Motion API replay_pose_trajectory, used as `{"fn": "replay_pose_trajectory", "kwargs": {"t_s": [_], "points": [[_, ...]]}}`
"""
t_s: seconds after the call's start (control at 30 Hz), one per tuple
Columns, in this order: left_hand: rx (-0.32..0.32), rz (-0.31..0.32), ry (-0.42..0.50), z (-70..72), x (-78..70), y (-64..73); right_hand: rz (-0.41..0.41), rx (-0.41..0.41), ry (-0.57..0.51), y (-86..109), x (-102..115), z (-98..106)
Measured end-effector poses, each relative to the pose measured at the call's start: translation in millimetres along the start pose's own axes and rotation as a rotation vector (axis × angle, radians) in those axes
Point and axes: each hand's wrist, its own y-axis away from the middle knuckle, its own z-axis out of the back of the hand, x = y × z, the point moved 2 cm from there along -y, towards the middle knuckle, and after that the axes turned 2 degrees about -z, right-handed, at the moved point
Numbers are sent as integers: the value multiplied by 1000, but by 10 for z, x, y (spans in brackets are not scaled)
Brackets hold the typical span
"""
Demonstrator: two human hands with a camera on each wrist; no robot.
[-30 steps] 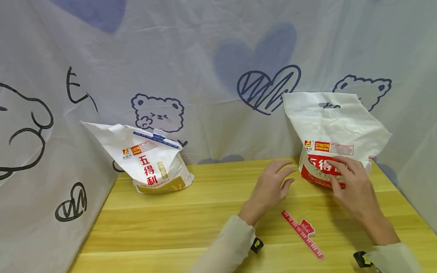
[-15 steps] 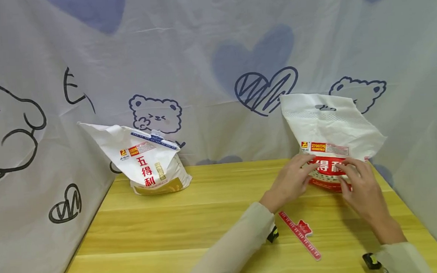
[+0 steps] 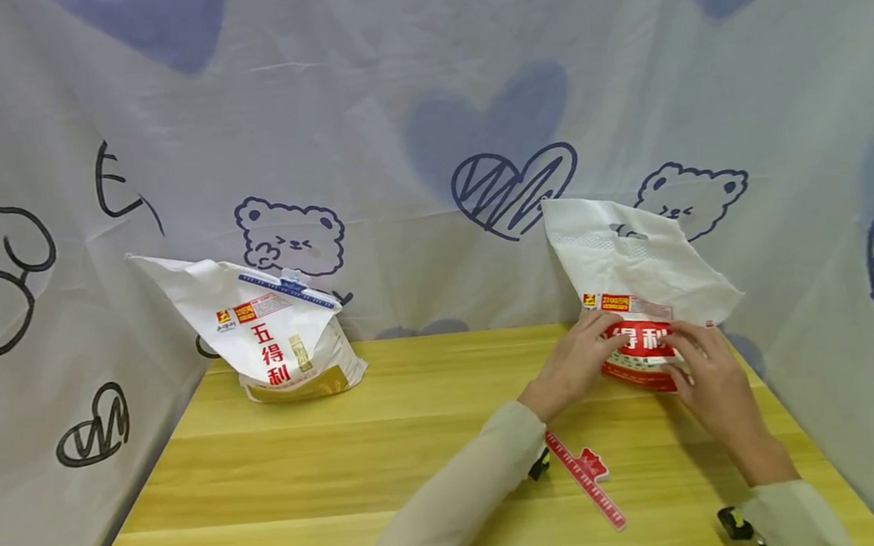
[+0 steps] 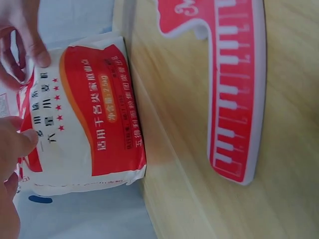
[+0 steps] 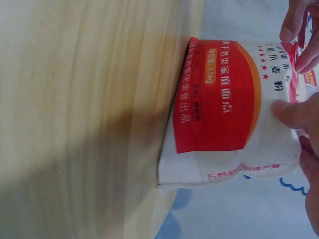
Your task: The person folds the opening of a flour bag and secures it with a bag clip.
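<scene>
A white and red flour bag [image 3: 632, 269] stands at the back right, its slack upper part leaning against the curtain. My left hand [image 3: 574, 365] pinches the left side of its front in the head view. On the right side, my right hand [image 3: 717, 381] pinches it too, thumb below and fingers above. The left wrist view shows both thumbs against the printed front of the flour bag [image 4: 79, 114]; some fingertips are hidden. Nearer me a red bag clip [image 3: 588, 477] with a piano-key pattern lies on the table, partly beneath my left wrist.
A second flour bag [image 3: 283, 341], white and gold, stands at the back left with a blue clip [image 3: 288, 289] across its top. The wooden table [image 3: 343, 462] is bounded by a patterned curtain [image 3: 384, 143] at the back and sides.
My left hand has moved right onto the flour bag. My right hand has settled against its right side. The head view has turned slightly to the right.
</scene>
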Motion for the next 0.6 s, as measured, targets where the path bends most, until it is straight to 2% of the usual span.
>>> {"fn": "replay_pose_trajectory", "kwargs": {"t_s": [0.17,0.3,0.6], "points": [[-57,-30,-81,-31,-16,-13,11,-37,5,40,-17,-12],[-83,-36,-124,-53,-46,-19,21,-27,26,69,-15,-19],[-67,-42,-181,-79,-37,-43,42,-28,49,47,-13,-52]]}}
